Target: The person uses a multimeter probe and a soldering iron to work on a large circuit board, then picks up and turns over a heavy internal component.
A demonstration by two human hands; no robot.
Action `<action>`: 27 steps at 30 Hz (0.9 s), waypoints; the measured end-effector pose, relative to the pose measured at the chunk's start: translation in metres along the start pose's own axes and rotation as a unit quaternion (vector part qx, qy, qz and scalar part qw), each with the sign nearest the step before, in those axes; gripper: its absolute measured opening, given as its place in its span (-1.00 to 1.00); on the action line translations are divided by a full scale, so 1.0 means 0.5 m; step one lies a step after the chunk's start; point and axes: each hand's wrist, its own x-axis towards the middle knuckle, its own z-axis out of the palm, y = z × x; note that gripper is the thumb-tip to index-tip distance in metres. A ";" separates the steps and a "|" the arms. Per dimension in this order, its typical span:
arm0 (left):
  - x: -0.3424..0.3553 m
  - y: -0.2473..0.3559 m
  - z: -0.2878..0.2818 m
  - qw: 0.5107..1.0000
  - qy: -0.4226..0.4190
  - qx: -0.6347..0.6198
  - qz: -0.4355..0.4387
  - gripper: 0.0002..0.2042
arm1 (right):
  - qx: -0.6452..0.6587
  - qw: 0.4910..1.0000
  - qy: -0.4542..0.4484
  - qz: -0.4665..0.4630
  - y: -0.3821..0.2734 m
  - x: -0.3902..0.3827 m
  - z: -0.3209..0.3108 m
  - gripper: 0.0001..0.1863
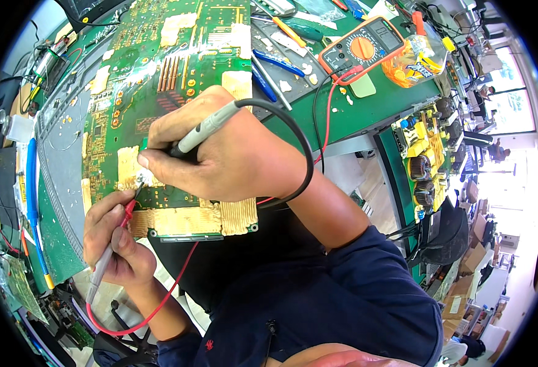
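A large green circuit board (177, 85) lies in front of me, with patches of beige, ribbed coating (183, 221) on it. My left hand (117, 235) grips a grey and red test probe (102, 269) at the board's near left edge; its tip points at the beige patch. My right hand (214, 147) is closed on a grey probe with a black cable (207, 127); its tip is hidden behind my fingers. Both probes point to about the same spot. At the upper right sits an orange multimeter (362, 49), with a red and a black lead running from it.
Blue-handled pliers (278, 63), an orange-handled tool (289, 32) and beige crumbs lie right of the board. An orange-labelled plastic bottle (414, 64) stands by the multimeter. Further right is a yellow power board (425, 156). A blue rod-like tool (32, 189) lies at the left.
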 end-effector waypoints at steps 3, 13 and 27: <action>0.001 -0.001 -0.013 0.999 -0.013 -0.037 -0.030 -0.75 | 0.005 1.000 0.011 0.007 -0.007 0.003 0.003 -0.78; 0.010 -0.015 -0.040 0.980 0.121 -0.152 -0.049 -0.62 | 0.160 0.971 0.171 0.055 0.009 -0.024 -0.003 -0.72; -0.255 -0.037 -0.083 0.920 0.351 -0.029 -0.174 -0.58 | -0.387 0.916 0.032 -0.100 -0.117 -0.124 0.118 -0.43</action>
